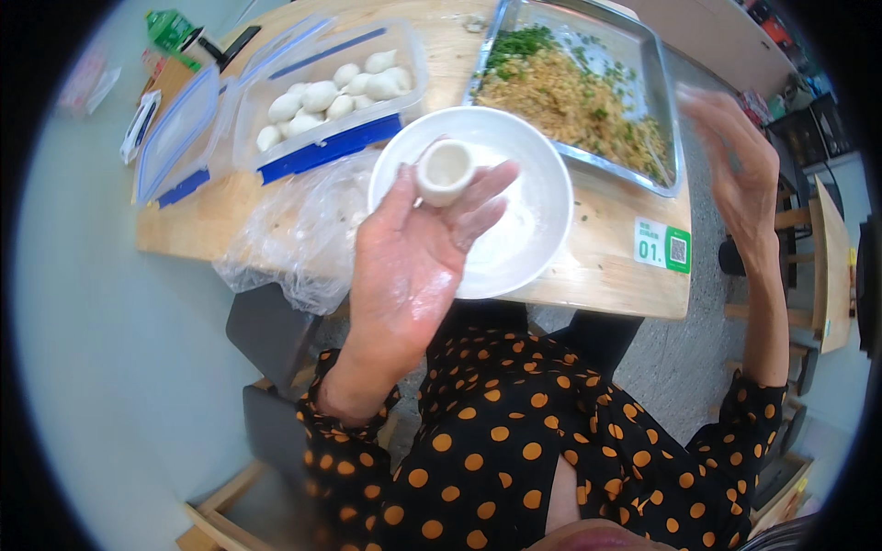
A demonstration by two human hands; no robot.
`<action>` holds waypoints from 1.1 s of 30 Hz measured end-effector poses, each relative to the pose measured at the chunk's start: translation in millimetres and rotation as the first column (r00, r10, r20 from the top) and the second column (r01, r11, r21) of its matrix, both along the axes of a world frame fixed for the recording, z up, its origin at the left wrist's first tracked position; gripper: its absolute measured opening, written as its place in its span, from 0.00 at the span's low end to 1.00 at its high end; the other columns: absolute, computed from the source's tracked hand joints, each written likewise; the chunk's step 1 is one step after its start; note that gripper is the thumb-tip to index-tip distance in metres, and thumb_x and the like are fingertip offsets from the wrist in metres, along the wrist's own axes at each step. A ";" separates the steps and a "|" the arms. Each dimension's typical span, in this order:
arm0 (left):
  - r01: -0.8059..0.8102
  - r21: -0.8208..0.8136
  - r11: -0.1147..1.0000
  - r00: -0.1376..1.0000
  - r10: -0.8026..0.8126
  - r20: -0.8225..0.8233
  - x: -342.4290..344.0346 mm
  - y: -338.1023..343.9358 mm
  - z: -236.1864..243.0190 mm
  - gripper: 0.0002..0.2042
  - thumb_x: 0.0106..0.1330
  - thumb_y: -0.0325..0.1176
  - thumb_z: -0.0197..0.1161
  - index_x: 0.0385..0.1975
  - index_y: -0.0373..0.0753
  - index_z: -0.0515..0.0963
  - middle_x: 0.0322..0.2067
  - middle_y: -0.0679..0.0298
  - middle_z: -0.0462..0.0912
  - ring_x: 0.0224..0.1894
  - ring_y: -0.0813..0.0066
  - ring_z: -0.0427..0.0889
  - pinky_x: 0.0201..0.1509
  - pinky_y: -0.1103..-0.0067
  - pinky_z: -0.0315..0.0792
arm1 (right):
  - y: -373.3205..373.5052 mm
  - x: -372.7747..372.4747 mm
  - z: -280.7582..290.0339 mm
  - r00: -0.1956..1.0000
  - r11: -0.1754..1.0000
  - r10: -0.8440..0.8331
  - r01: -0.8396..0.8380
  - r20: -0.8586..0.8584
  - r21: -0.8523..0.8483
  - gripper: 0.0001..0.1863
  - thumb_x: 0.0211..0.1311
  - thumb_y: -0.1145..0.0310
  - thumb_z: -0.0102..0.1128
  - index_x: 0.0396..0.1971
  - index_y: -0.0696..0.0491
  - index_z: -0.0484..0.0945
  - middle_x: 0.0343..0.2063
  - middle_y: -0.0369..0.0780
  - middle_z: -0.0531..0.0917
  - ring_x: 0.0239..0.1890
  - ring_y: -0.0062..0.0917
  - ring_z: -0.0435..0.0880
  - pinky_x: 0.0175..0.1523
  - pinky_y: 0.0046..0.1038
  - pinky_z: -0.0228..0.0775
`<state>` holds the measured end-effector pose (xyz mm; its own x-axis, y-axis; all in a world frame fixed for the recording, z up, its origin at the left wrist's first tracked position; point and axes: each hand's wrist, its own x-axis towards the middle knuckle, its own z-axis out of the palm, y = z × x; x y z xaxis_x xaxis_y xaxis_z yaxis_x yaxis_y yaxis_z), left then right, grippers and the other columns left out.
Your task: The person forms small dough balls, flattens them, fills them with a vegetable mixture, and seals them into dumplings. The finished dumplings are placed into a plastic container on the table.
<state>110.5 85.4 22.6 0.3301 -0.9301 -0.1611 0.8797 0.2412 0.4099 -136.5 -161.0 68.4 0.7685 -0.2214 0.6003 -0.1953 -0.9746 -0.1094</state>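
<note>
My left hand [413,248], dusted with flour, holds a small white dough cup [445,170] between thumb and fingers, its hollow facing up. It hovers over a white bowl [542,220] with flour in it. My right hand [735,156] is raised at the right, fingers spread and blurred, holding nothing, next to the metal tray [663,110] of chopped filling with green herbs.
A clear plastic box [404,55] with blue clips holds several white dough balls; its lid [175,138] lies to the left. A crumpled plastic bag [303,239] lies beside the bowl. All rest on a wooden table [606,266]. Chairs stand below and at right.
</note>
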 end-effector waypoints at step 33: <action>0.273 0.338 0.901 0.772 -0.415 0.482 8.2 -105.5 49.7 0.18 0.75 0.39 0.51 0.54 0.30 0.71 0.40 0.51 0.79 0.23 0.80 0.72 0.16 0.85 0.70 | -60.1 -33.3 -46.8 0.895 0.974 0.075 -0.160 -0.440 -0.161 0.16 0.46 0.78 0.68 0.40 0.55 0.85 0.39 0.39 0.81 0.49 0.29 0.80 0.62 0.35 0.71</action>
<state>118.7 -20.0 72.3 0.0935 -0.9538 -0.2856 0.5097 -0.2006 0.8367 -169.8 -221.1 21.6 0.9732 -0.0296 0.2281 -0.0641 -0.9873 0.1457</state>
